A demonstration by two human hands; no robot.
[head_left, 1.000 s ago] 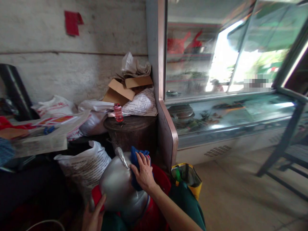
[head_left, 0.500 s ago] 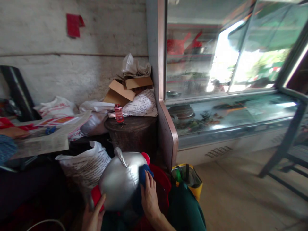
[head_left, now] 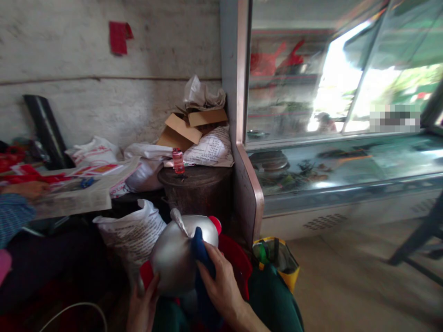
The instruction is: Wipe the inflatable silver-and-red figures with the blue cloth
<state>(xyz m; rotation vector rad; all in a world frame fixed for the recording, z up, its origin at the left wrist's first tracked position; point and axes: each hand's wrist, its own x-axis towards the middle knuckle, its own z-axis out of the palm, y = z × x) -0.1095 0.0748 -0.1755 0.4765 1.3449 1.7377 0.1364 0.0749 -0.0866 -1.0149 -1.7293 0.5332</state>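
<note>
A shiny silver inflated toy (head_left: 176, 256) with red tips rests low in the middle, over a red tub (head_left: 238, 263). My right hand (head_left: 221, 283) is closed on a blue cloth (head_left: 199, 249) and presses it against the toy's right side. My left hand (head_left: 141, 309) grips the toy's lower left end, by its red tip, with the fingers wrapped round it.
A printed white sack (head_left: 133, 233) stands left of the toy. Behind it is a dark round drum (head_left: 197, 186) with a small red bottle (head_left: 178, 161), cardboard and papers. A glass display case (head_left: 328, 152) fills the right. Another person's sleeve (head_left: 14, 214) rests at the left.
My right hand has slid the blue cloth down and leftward across the toy's side. The view has shifted slightly to the left. My left hand keeps its hold.
</note>
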